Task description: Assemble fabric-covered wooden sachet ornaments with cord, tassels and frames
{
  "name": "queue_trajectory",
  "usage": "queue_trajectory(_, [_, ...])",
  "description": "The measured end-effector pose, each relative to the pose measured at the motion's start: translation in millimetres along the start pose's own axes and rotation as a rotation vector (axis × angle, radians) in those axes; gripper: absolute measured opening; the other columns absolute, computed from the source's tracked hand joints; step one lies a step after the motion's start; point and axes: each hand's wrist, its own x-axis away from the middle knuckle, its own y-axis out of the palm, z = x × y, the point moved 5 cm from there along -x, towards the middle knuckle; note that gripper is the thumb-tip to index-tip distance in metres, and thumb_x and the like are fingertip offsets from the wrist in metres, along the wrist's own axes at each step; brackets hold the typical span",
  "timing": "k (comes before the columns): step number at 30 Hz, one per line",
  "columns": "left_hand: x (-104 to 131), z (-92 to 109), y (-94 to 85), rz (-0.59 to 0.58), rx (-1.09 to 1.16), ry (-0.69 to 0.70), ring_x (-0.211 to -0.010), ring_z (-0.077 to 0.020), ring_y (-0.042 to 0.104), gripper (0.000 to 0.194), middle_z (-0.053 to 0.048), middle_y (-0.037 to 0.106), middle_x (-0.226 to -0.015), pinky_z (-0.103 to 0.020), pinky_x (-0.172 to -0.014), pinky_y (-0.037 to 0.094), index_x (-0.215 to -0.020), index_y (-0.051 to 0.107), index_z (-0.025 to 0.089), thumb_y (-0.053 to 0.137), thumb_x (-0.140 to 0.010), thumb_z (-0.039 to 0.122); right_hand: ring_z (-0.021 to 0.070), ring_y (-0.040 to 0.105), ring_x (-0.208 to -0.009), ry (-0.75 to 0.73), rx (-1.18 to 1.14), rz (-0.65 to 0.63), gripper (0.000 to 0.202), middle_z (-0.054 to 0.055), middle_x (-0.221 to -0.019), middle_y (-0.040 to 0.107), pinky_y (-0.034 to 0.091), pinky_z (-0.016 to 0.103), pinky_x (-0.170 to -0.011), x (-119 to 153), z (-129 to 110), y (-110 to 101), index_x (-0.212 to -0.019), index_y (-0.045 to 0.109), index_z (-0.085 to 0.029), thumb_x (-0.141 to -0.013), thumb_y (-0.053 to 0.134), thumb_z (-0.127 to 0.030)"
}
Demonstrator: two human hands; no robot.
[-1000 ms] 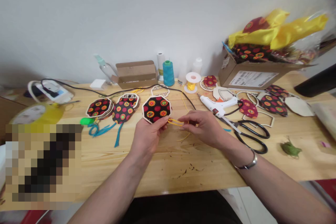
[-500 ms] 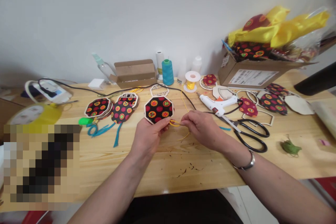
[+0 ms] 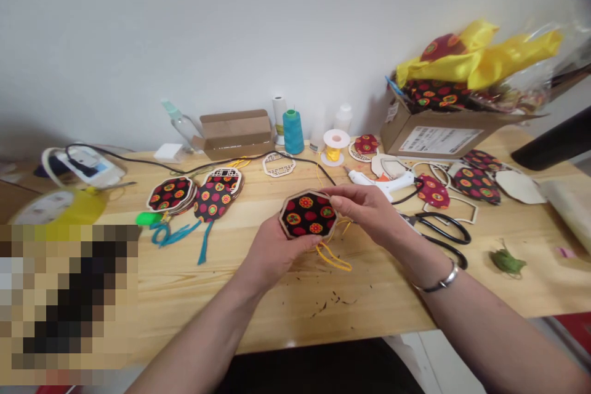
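Note:
Both hands hold an octagonal piece [image 3: 310, 215] of black flowered fabric in a pale wooden frame, above the table's middle. My left hand [image 3: 279, 249] grips its lower left edge, the thumb lying across the bottom of the front. At the upper right edge, my right hand [image 3: 364, 209] pinches it between thumb and fingers. A looped yellow cord [image 3: 336, 260] hangs below the piece. Yellow thread also runs up behind it toward a white spool [image 3: 335, 146]. The fingers behind the piece are hidden.
A white glue gun [image 3: 381, 184] and black-handled scissors [image 3: 446, 228] lie right of my hands. Finished-looking fabric pieces [image 3: 170, 194] with blue tassels lie left. Behind stand a teal thread cone [image 3: 292, 132] and a small carton [image 3: 237, 135]. A fabric-filled box [image 3: 438, 132] stands back right.
The framed piece has moved right and tilted. My right hand has gone from the yellow cord to the frame's upper right edge. The cord now hangs in a loop below.

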Motion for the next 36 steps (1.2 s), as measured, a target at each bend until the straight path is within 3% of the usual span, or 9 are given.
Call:
queue_trajectory(4, [4.1,7.0,6.9,-0.065,-0.149,0.084,-0.097,-0.0191,0.063,0.049,0.000,0.070,-0.104,-0.031,-0.087,0.047,-0.111,0.061,0.023,0.074,-0.065,0.016,0.0183,0.062,-0.077,0.011,-0.024,-0.056,0.046,0.008,-0.094,0.070,0.049,0.033,-0.069,3.2,-5.7,0.0,-0.103,0.069,-0.017,-0.069,0.070,-0.048])
queue_trajectory(11, [8.3,12.8,10.9,-0.056,-0.432,0.197,-0.093,-0.0184,0.064,0.039,0.000,0.070,-0.101,-0.031,-0.083,0.047,-0.105,0.062,0.023,0.066,-0.068,0.012,0.0142,0.057,-0.075,-0.277,0.162,-0.090,0.025,0.004,-0.081,0.065,0.044,0.028,-0.066,9.3,-27.0,-0.5,-0.092,0.072,-0.018,-0.072,0.072,-0.033])
queue_trajectory(18, [9.7,12.3,12.6,-0.078,-0.473,0.210,-0.090,-0.0222,0.065,0.042,-0.003,0.071,-0.100,-0.034,-0.080,0.048,-0.105,0.065,0.025,0.066,-0.066,0.010,0.0124,0.057,-0.072,-0.371,0.245,-0.155,0.013,0.002,-0.078,0.064,0.045,0.026,-0.067,15.6,-34.8,3.7,-0.084,0.070,-0.019,-0.080,0.064,-0.029])
queue_trajectory(23, [6.9,13.5,8.8,-0.027,-0.313,0.146,-0.090,-0.0235,0.064,0.044,-0.005,0.071,-0.100,-0.033,-0.078,0.048,-0.103,0.067,0.023,0.067,-0.062,0.008,0.0130,0.055,-0.069,-0.323,0.272,-0.087,0.013,0.002,-0.073,0.063,0.044,0.026,-0.064,12.6,-32.1,-4.4,-0.079,0.068,-0.018,-0.080,0.063,-0.030])
queue_trajectory(28, [2.4,12.9,5.1,-0.026,-0.146,0.082,-0.086,-0.0194,0.065,0.046,-0.005,0.071,-0.096,-0.029,-0.075,0.049,-0.105,0.062,0.018,0.071,-0.061,0.009,0.0113,0.052,-0.060,-0.140,0.106,-0.052,0.019,0.001,-0.067,0.061,0.041,0.025,-0.056,4.8,-19.3,-13.2,-0.076,0.066,-0.015,-0.076,0.066,-0.034])
queue_trajectory(32, [-1.9,9.5,-6.2,0.055,-0.050,0.060,-0.069,-0.0136,0.063,0.048,0.000,0.068,-0.075,-0.025,-0.067,0.047,-0.109,0.059,0.017,0.073,-0.064,0.016,0.0116,0.054,-0.060,0.007,-0.031,-0.059,0.023,0.001,-0.067,0.062,0.043,0.026,-0.057,-0.6,-6.1,-17.9,-0.076,0.065,-0.014,-0.072,0.069,-0.036])
queue_trajectory(36, [-3.9,11.9,-15.5,0.156,-0.014,0.058,-0.056,-0.0091,0.056,0.053,0.005,0.062,-0.060,-0.021,-0.060,0.043,-0.112,0.057,0.014,0.076,-0.063,0.021,0.0124,0.057,-0.065,0.088,-0.080,-0.151,0.021,0.002,-0.071,0.065,0.044,0.027,-0.062,-3.8,4.2,-18.7,-0.076,0.065,-0.014,-0.070,0.070,-0.034])
